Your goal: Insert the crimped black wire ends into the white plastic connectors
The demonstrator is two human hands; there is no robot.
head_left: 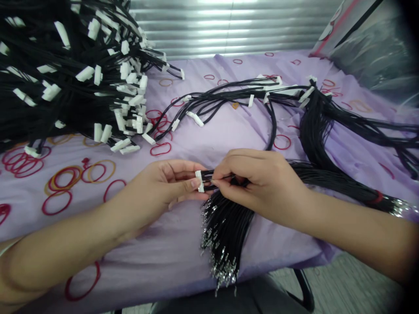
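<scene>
Between thumb and fingers, my left hand [173, 181] pinches a small white connector housing [199, 181] with several black wires [207, 175] running out of its right side. My right hand [252, 174] is closed in a pinch on a black wire just right of the housing; its fingertips hide the wire's end. Below both hands, a thick bundle of black wires [229, 231] fans out toward the table's front edge, its ends tipped with bare silver terminals [225, 266]. That bundle passes behind my right hand and carries on to the right.
A large heap of black cables with white connectors [127, 100] fills the back left. More connectored cables [225, 98] lie across the back. Red and yellow rubber bands [62, 181] are scattered over the purple tablecloth [157, 244]. A red band [376, 196] ties the bundle at right.
</scene>
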